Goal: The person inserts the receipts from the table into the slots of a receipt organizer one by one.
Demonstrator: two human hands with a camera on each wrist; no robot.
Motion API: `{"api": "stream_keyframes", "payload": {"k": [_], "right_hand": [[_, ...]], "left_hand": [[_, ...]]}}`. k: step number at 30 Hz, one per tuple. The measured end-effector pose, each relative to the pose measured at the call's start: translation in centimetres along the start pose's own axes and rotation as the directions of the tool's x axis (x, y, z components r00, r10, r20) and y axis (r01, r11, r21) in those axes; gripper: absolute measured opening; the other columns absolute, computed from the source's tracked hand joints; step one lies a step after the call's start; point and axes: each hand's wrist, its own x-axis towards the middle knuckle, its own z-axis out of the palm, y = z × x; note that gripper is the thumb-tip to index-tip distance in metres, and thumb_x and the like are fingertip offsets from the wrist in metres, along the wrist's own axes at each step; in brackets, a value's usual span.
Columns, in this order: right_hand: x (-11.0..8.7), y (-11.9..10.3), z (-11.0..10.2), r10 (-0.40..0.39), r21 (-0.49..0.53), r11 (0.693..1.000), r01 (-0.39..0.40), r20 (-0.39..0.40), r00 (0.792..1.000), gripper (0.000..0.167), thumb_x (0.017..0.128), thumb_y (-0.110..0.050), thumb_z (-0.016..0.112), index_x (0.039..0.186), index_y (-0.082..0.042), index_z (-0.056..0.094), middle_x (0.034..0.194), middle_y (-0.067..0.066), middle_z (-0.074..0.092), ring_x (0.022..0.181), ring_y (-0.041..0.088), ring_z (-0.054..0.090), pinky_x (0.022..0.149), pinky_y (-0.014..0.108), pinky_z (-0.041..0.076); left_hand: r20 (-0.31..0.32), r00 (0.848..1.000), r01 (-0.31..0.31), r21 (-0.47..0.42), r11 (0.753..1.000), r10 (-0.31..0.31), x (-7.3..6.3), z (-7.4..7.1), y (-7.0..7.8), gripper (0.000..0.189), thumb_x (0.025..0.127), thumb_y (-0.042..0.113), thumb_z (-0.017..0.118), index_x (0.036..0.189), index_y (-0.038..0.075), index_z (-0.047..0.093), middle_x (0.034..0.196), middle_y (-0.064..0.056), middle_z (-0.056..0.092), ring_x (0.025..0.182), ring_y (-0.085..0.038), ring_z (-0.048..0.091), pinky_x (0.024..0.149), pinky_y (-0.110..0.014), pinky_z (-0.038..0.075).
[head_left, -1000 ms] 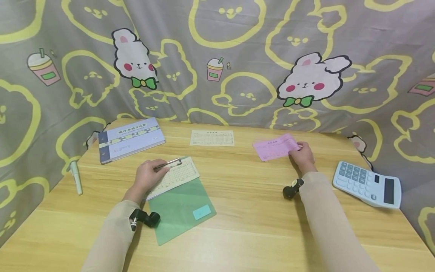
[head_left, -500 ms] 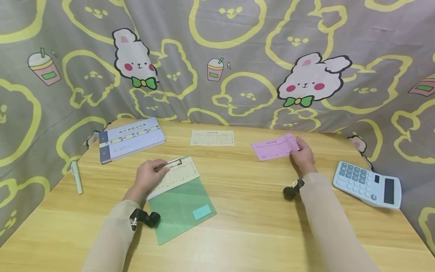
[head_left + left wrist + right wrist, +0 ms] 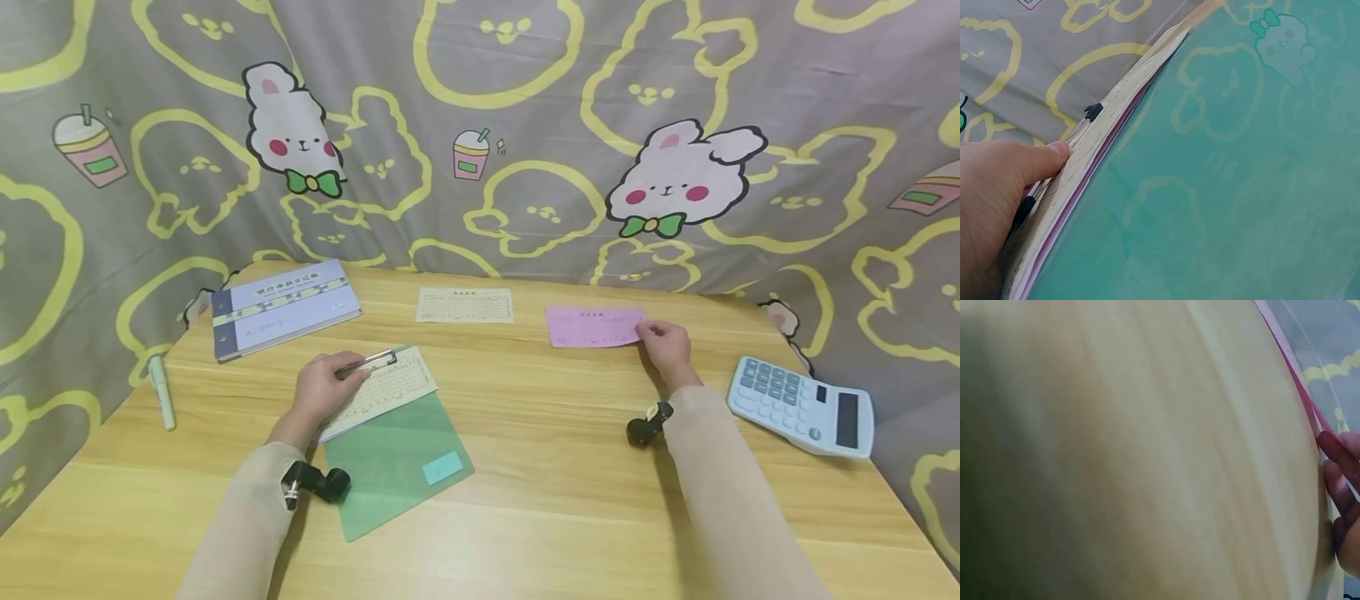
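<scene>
My left hand [image 3: 324,390] grips the upper left edge of a green clipboard [image 3: 397,467], its thumb by the metal clip [image 3: 375,361]. Under the clip lies a stack of pale printed forms [image 3: 390,387]; the left wrist view also shows pink edges among the sheets [image 3: 1085,175]. Fingers behind the board are hidden there. At the right, my right hand [image 3: 667,350] pinches the right edge of a pink printed slip [image 3: 592,327], which lies nearly square to the table's back edge. The right wrist view catches that slip [image 3: 1294,369] edge-on between the fingertips [image 3: 1330,445].
A pale form [image 3: 465,306] lies at the back middle, left of the pink slip. A purple-blue account book [image 3: 288,308] is at the back left, with a light green pen [image 3: 162,393] nearer. A light blue calculator [image 3: 798,407] sits right of my right arm. A patterned curtain [image 3: 540,125] hangs behind the table.
The pink slip has turned from slanted to nearly level, and its right end has come down. My right hand has moved slightly nearer with it. The left hand keeps its place on the clipboard.
</scene>
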Motion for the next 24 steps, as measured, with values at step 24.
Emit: {"api": "stream_keyframes", "payload": {"k": [24], "right_hand": [[-1.1,-0.9,-0.4,-0.122,-0.172,0.974,0.148,0.155,0.980,0.031,0.085,-0.008,0.039,0.106,0.011,0.052,0.099,0.026,0.053,0.089,0.034,0.047,0.079,0.043,0.035]], "left_hand": [[-0.001,1.000,0.005,-0.007,1.000,-0.005,-0.1,0.0,-0.2,0.026,0.078,0.025,0.064,0.098,0.008,0.065,0.098,-0.008,0.061,0.082,-0.024,0.053,0.073,-0.042,0.039]]}}
